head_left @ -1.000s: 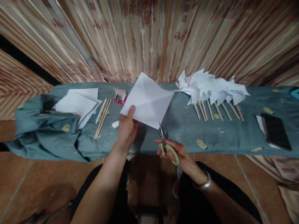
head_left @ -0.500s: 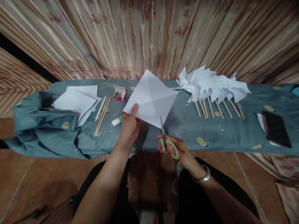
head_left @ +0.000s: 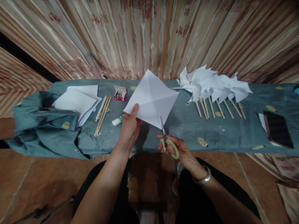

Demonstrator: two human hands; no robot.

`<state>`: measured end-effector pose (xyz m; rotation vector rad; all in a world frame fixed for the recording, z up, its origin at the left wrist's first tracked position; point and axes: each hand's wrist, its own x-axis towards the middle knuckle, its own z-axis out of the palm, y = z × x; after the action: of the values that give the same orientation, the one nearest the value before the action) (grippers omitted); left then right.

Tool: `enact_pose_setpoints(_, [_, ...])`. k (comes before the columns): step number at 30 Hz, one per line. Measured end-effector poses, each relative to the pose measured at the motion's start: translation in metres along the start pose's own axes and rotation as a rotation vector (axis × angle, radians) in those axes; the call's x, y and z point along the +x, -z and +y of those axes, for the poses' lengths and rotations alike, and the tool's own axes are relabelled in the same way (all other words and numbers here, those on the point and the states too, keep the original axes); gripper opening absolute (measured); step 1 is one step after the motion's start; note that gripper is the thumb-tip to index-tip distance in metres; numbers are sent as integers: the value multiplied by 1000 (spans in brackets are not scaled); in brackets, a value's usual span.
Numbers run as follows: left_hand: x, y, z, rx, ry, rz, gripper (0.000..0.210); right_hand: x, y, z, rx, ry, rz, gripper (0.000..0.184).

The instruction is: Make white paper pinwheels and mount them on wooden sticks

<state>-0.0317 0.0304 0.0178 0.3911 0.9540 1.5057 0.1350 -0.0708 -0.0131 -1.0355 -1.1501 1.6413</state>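
A square sheet of white paper (head_left: 151,96) with crossing diagonal creases is held up over the cloth. My left hand (head_left: 130,124) pinches its left lower edge, thumb on top and fingers beneath. In my right hand (head_left: 178,148) is a pair of scissors (head_left: 169,147) with pale green handles, my fingers through the loops. The blades reach over the paper's near corner, pointing away from me along the crease. Partly behind my left hand lies a glue stick (head_left: 117,120) with a white cap.
Several white paper pinwheels (head_left: 207,82) on wooden sticks lie to the right. Farther right, a dark phone (head_left: 277,129) rests on paper. At left are stacked white sheets (head_left: 77,101), thin sticks (head_left: 102,116) and a red box (head_left: 120,94) of small metal pieces. A patterned curtain (head_left: 144,37) hangs behind.
Hardly anything differs. The paper, both hands and the scissors keep nearly the same position, and the view has shifted very slightly.
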Motion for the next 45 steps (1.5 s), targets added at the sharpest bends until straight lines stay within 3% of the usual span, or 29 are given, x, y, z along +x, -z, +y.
enact_pose_setpoints(15, [0,-2,1,8,7,28,13,-2,0,-2,0,-36,10,57])
enact_pose_setpoints(34, [0,0,3,2,-1,10,16,-1,-1,2,-67,-5,8,50])
enact_pose_setpoints(45, [0,-2,4,-6,-4,30,13,0,0,7,-23,-67,33,45])
